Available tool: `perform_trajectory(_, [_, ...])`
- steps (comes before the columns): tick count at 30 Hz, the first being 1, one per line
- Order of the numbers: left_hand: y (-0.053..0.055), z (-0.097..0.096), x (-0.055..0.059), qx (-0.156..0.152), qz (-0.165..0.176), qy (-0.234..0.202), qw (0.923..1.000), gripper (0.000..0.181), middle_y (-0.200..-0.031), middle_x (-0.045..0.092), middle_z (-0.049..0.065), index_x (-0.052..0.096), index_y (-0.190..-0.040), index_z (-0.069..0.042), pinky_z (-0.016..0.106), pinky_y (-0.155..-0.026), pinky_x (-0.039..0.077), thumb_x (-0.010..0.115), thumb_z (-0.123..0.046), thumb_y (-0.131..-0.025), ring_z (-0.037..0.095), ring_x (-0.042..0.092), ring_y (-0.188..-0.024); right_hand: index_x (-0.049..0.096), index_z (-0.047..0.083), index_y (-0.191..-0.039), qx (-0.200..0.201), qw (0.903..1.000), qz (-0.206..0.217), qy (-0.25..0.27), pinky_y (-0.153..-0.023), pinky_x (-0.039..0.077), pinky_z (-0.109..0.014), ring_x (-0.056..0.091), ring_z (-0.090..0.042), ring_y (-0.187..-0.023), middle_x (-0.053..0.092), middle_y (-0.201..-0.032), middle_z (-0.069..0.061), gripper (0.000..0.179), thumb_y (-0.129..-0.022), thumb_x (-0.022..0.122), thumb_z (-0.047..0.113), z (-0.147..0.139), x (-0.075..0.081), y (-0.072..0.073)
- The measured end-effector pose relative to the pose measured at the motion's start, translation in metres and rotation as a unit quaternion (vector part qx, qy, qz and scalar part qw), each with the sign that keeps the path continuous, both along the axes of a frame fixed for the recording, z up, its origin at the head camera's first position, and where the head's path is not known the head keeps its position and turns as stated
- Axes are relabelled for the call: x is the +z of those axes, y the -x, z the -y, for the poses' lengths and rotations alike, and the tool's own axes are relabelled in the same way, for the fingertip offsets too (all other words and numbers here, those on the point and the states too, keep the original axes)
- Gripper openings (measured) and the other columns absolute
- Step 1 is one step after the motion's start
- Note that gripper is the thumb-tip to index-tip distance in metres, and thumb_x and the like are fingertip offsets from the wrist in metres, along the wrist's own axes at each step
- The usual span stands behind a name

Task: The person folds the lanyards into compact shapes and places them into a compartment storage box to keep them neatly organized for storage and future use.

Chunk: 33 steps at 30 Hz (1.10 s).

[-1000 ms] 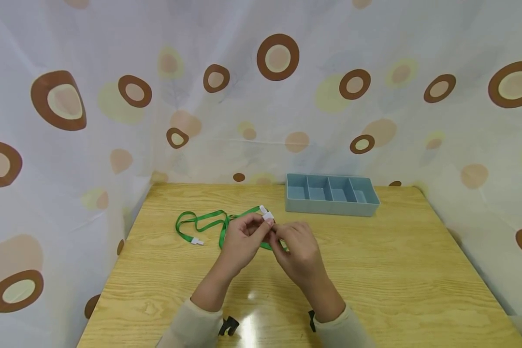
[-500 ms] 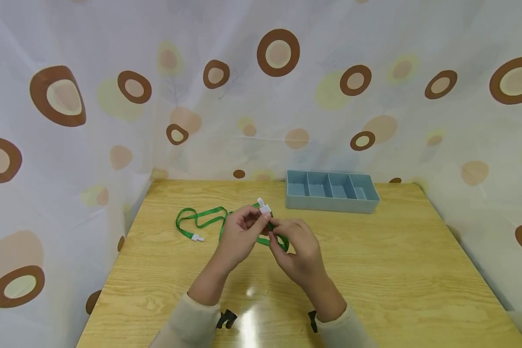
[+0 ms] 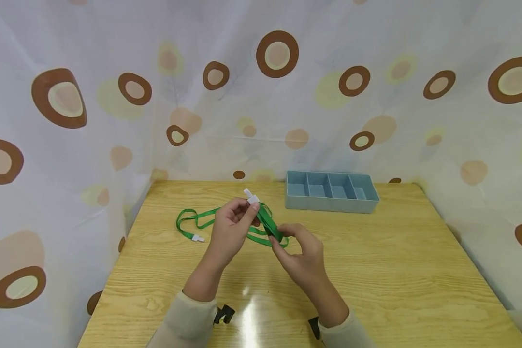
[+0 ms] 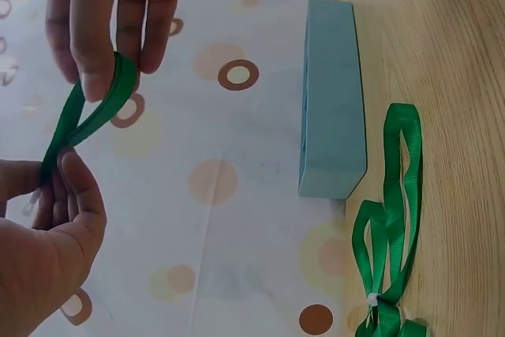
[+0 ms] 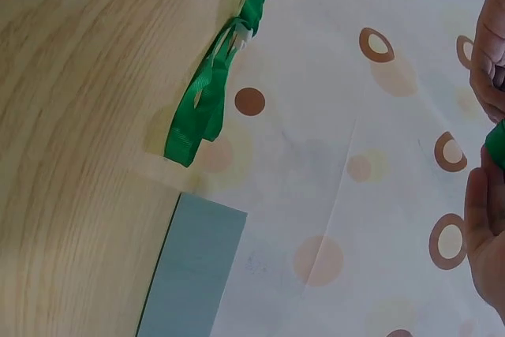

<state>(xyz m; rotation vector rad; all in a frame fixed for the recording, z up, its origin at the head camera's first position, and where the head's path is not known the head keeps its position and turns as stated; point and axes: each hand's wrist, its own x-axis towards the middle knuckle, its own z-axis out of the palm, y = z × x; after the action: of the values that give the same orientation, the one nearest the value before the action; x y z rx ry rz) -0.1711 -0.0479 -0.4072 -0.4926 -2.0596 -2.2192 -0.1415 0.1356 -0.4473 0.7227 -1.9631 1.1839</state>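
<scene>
In the head view my left hand [image 3: 228, 232] pinches a folded green lanyard [image 3: 267, 222] just below its white plastic clip [image 3: 252, 198]. The lanyard's lower loops sit between the thumb and fingers of my right hand [image 3: 302, 253]. From the left wrist view, the right hand [image 4: 118, 5] is above and the left hand [image 4: 55, 250] below, with the doubled green band [image 4: 118, 96] stretched between them. More green lanyard [image 3: 187, 224] lies on the table beneath and left of the hands, ending in another white clip [image 3: 197, 238]. Both wrist views show a white tie [image 4: 372, 299] around this lying bundle.
A blue-grey box [image 3: 330, 203] with several compartments stands at the table's back edge, right of the hands. The wooden table [image 3: 396, 270] meets a spotted curtain [image 3: 226, 111] at the back and sides.
My left hand has moved left and a little away from the right hand, carrying the clip up and left. More of the folded green band now shows between the hands.
</scene>
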Motion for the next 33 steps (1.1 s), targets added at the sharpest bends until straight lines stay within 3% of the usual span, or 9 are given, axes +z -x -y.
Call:
perform_trajectory(6, [0.001,0.002,0.002,-0.004,0.014,-0.019,0.9997,0.031,-0.096,0.062,0.016,0.062,-0.104,-0.002,0.037,-0.075,0.06,0.061,-0.032,-0.098,0.023,0.067,-0.078,0.07,0.003,-0.095,-0.006,0.9989,-0.047,0.004,-0.078,0.055,-0.021,0.067,-0.02,-0.079,0.071,-0.089,-0.008,0.03,-0.069,0.083,-0.006,-0.001,0.0,0.0])
perform_trajectory(14, [0.005,0.002,-0.001,-0.041,0.045,-0.041,0.9973,0.03,-0.101,0.065,0.017,0.062,-0.107,-0.001,0.046,-0.081,0.06,0.062,-0.03,-0.098,0.034,0.072,-0.081,0.072,0.004,-0.092,-0.028,0.9966,-0.075,-0.018,-0.08,0.054,-0.023,0.066,-0.022,-0.081,0.071,-0.089,-0.008,0.033,-0.064,0.086,-0.007,-0.005,-0.001,-0.001])
perform_trajectory(21, [0.005,0.003,-0.001,-0.02,0.05,-0.031,0.9981,0.029,-0.095,0.063,0.015,0.061,-0.104,0.0,0.05,-0.081,0.059,0.061,-0.028,-0.099,0.032,0.069,-0.081,0.073,0.004,-0.098,-0.008,0.9967,-0.073,-0.035,-0.082,0.052,-0.02,0.063,-0.022,-0.085,0.07,-0.093,-0.008,0.035,-0.068,0.079,-0.012,-0.009,-0.006,-0.004])
perform_trajectory(27, [0.006,0.003,-0.002,-0.026,0.054,-0.023,0.9979,0.03,-0.092,0.063,0.013,0.061,-0.103,0.001,0.035,-0.075,0.061,0.06,-0.029,-0.099,0.021,0.066,-0.076,0.074,0.001,-0.104,0.008,0.9939,-0.097,-0.052,-0.079,0.052,-0.023,0.061,-0.022,-0.083,0.068,-0.093,-0.009,0.041,-0.068,0.074,-0.019,-0.011,-0.006,-0.005])
perform_trajectory(33, [0.007,0.004,-0.003,-0.026,0.06,-0.017,0.9977,0.029,-0.091,0.064,0.012,0.062,-0.103,0.0,0.033,-0.074,0.06,0.061,-0.029,-0.099,0.029,0.066,-0.079,0.075,0.003,-0.105,0.006,0.9915,-0.101,-0.082,-0.077,0.053,-0.029,0.062,-0.024,-0.087,0.068,-0.096,-0.009,0.026,-0.081,0.073,-0.008,-0.014,-0.003,-0.007])
